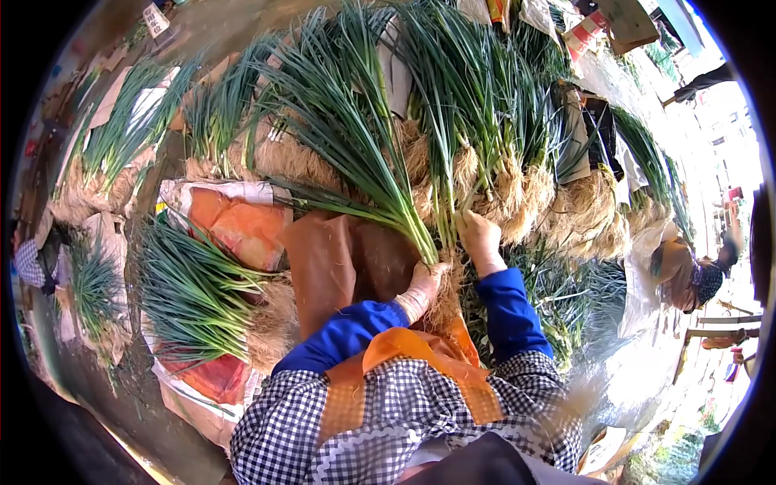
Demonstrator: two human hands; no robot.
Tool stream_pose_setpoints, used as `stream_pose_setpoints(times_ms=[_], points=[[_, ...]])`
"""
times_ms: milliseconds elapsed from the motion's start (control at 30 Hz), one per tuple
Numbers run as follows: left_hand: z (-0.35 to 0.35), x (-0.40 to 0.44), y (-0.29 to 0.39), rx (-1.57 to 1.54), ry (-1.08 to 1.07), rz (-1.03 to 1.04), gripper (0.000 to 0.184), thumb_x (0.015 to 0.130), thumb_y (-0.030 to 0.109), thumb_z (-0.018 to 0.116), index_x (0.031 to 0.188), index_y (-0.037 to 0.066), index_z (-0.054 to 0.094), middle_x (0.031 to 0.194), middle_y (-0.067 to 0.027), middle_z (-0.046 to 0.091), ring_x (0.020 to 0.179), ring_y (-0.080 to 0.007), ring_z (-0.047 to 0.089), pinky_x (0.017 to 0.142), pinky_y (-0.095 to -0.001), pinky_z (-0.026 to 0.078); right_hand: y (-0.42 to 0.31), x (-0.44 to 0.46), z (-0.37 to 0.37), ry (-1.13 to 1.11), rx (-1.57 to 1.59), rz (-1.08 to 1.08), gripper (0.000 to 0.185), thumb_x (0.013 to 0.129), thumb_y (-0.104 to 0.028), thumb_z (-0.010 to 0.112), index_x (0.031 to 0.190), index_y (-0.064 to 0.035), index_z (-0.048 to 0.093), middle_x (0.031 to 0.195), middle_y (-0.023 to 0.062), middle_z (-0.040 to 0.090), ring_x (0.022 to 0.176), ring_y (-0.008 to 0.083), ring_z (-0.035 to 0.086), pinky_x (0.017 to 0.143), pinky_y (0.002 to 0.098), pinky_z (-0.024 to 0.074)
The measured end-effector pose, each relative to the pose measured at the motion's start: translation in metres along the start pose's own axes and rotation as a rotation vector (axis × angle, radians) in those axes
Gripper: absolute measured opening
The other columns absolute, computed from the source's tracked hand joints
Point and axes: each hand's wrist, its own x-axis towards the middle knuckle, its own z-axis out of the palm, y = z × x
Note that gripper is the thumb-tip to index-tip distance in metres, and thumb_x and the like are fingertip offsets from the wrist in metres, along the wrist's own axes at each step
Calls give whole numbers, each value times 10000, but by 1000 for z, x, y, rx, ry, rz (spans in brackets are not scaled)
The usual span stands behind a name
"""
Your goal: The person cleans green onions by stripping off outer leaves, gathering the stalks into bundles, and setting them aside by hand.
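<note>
My left hand (423, 289) is wrapped round the pale lower stems of a bunch of green onions (392, 198), whose long green leaves fan up and to the left. The bunch's stringy roots (446, 303) hang beside this hand, over my lap. My right hand (479, 234) is beside the stems of more upright green onions (442, 182), its fingers closed near their base. What its fingertips grip is too small to make out. Both hands are close together, just above the orange apron (416, 347).
Rooted onion bundles (501, 105) lie in a row ahead. A trimmed pile (198, 291) rests on sacking at left, near an orange-red sack (238, 226). Loose leaves (558, 299) lie at right. Another person (687, 271) crouches at far right; someone is partly visible at far left.
</note>
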Motion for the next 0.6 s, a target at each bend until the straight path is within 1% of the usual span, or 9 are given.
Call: stream_pose_setpoints(times_ms=[67, 100, 167, 233, 300, 367, 400, 533, 600], points=[[-2, 3, 2, -184, -30, -63, 179, 773, 88, 659, 924, 0, 625, 809, -56, 615, 731, -145, 562, 662, -286, 464, -5, -41, -8, 109, 833, 61, 264, 896, -278, 549, 773, -51, 605, 627, 57, 598, 513, 127, 551, 453, 271, 447], [3, -10, 20, -238, -74, -71, 177, 786, 80, 639, 944, 2, 623, 809, -51, 619, 697, -149, 577, 625, -287, 483, 0, -62, -9, 89, 857, 26, 226, 904, -227, 543, 837, -22, 611, 614, 30, 558, 504, 86, 498, 447, 234, 410], [8, -15, 30, -242, -97, -65, 179, 784, 74, 635, 950, 7, 627, 800, -55, 631, 652, -147, 596, 576, -272, 502, 4, -110, -56, -150, 1346, 425, 210, 913, -218, 510, 901, -37, 616, 597, -27, 507, 506, 50, 471, 451, 212, 382], [3, -10, 24, -211, -101, -39, 183, 775, 71, 642, 945, 5, 628, 796, -56, 633, 652, -148, 598, 575, -269, 501, 38, -135, -66, -78, 1181, 562, 265, 933, -267, 487, 761, -72, 539, 597, 12, 565, 452, 49, 480, 419, 200, 395], [5, -18, 37, -221, -178, -106, 183, 757, 56, 659, 933, 14, 632, 837, -42, 638, 724, -149, 600, 654, -282, 505, 82, -131, -34, -484, 101, 282, 257, 922, -299, 514, 865, -62, 593, 731, 54, 647, 578, 90, 587, 511, 213, 475], [4, -16, 29, -175, -180, -42, 199, 754, 47, 652, 947, 9, 628, 829, -46, 637, 703, -150, 602, 641, -275, 507, 58, -100, -43, -555, 29, 508, 331, 880, -401, 547, 983, -93, 610, 846, 85, 666, 716, 143, 635, 625, 267, 508], [5, -12, 25, -142, -170, 33, 216, 750, 39, 644, 962, 5, 623, 820, -51, 636, 681, -151, 604, 628, -268, 510, 57, -90, -30, -221, 294, 484, 418, 847, -478, 563, 1060, -121, 613, 910, 102, 669, 800, 181, 655, 695, 308, 516], [-3, -1, -5, -337, -175, 55, 187, 829, 82, 598, 1008, 28, 583, 853, -30, 597, 710, -122, 576, 613, -259, 491, -28, -9, -63, -123, 338, 141, 513, 790, -547, 592, 1085, -128, 611, 893, 97, 674, 815, 216, 658, 685, 334, 521], [-3, -9, -2, -151, -148, 71, 180, 849, 87, 575, 1020, 31, 574, 861, -29, 590, 702, -122, 570, 603, -262, 489, -12, 16, -20, -134, 234, -57, 534, 785, -555, 592, 1101, -125, 605, 901, 119, 670, 817, 231, 657, 697, 339, 518]])
